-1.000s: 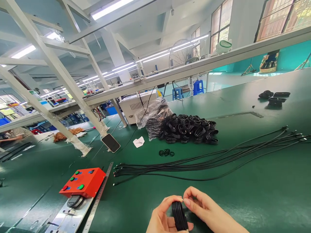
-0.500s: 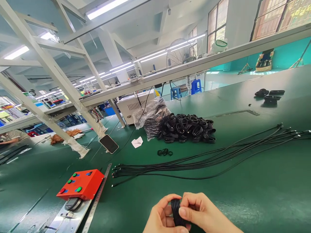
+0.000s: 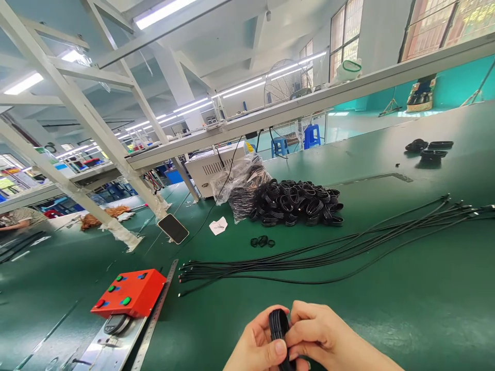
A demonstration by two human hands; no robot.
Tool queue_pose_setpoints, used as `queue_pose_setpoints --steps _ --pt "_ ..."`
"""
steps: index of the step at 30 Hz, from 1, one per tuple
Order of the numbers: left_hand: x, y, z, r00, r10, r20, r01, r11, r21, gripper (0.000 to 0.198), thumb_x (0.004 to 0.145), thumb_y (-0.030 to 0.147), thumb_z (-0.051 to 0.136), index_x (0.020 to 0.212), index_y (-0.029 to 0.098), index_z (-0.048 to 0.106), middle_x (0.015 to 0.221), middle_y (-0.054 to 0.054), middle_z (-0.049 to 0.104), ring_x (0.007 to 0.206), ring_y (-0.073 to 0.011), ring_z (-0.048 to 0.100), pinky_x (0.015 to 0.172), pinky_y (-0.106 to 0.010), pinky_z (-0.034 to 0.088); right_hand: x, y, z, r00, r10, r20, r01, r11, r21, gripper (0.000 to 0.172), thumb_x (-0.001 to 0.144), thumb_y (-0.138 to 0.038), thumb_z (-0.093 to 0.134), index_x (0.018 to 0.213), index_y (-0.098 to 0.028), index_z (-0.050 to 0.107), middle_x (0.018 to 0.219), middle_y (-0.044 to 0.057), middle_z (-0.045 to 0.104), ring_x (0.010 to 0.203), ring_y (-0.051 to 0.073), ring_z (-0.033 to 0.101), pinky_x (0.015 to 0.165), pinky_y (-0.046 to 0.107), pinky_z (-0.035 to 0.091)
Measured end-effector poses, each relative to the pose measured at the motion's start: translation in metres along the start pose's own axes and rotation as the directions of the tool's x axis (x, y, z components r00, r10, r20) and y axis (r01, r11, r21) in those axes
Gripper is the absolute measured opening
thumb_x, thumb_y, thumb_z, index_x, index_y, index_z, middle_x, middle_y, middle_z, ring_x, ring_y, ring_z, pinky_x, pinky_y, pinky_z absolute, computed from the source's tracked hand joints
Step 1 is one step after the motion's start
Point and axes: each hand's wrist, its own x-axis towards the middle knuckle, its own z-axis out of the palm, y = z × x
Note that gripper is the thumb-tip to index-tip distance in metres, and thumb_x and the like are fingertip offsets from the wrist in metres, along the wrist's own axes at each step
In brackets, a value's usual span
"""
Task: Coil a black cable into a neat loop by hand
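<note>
Black coiled cable bundle (image 3: 277, 323) between both bare hands, near side of dark-green tabletop (image 3: 201, 330). Left hand (image 3: 255, 346) clamped on bundle: thumb across near face, top loop rising above thumb. Right hand (image 3: 325, 332), fingers bent together at bundle's right side; cannot tell what fingertips pinch. Straight black cables (image 3: 278, 265) lying beyond hands.

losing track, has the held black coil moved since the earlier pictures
Yes, slightly upward in view: the black coil now sits nearer the long cables beyond.
</note>
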Motion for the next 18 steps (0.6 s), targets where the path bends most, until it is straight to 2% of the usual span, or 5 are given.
queue_pose_setpoints --steps 5,8,10,14,18 --pt "-0.001 -0.003 -0.002 0.983 0.060 -0.175 -0.052 0.997 0.053 0.060 0.062 0.027 0.090 0.116 0.025 0.064 0.102 -0.006 0.075 0.073 -0.0197 0.076 0.063 -0.026 0.061 -0.005 0.000 0.005 0.991 0.088 -0.103 -0.077 0.991 0.106 0.019 0.082 -0.036 0.072 0.099 -0.028 0.074 0.100 0.005 0.058 0.088 0.021 0.060 0.080 0.032 0.051" --pt "0.001 -0.006 -0.001 0.978 0.101 -0.183 -0.079 0.990 0.119 0.075 0.054 0.026 0.094 0.122 0.025 0.062 0.110 -0.011 0.075 0.080 -0.0228 0.076 0.065 -0.029 0.061 -0.005 0.002 0.011 0.984 0.123 -0.132 -0.125 0.992 -0.006 0.083 0.057 -0.018 0.086 0.134 -0.030 0.056 0.140 0.011 0.046 0.128 0.031 0.043 0.103 0.041 0.042" --pt "0.003 -0.007 0.001 0.978 0.141 -0.154 -0.115 0.979 0.167 0.072 0.051 0.027 0.095 0.117 0.019 0.066 0.108 -0.014 0.075 0.088 -0.0261 0.075 0.072 -0.032 0.061 -0.002 0.004 0.016 0.992 0.076 -0.096 -0.082 0.995 -0.062 0.100 0.056 -0.014 0.083 0.146 -0.029 0.042 0.150 0.012 0.039 0.139 0.032 0.031 0.108 0.044 0.037" --pt "0.003 -0.009 0.002 0.976 0.156 -0.152 -0.120 0.967 0.224 0.068 0.049 0.032 0.096 0.109 0.015 0.071 0.108 -0.016 0.076 0.099 -0.0324 0.073 0.087 -0.042 0.059 0.002 0.011 0.022 0.993 -0.089 -0.072 0.074 0.980 -0.184 0.073 0.065 -0.026 0.079 0.134 -0.027 0.056 0.133 0.012 0.061 0.130 0.033 0.045 0.110 0.048 0.029" --pt "0.004 -0.015 -0.007 0.974 0.152 -0.169 -0.108 0.964 0.243 0.075 0.046 0.034 0.096 0.113 0.015 0.069 0.107 -0.016 0.076 0.104 -0.0357 0.071 0.085 -0.042 0.059 0.005 0.020 0.023 0.979 -0.186 -0.079 0.156 0.945 -0.287 0.069 0.060 -0.030 0.080 0.126 -0.026 0.060 0.120 0.008 0.070 0.116 0.033 0.057 0.112 0.050 0.021"
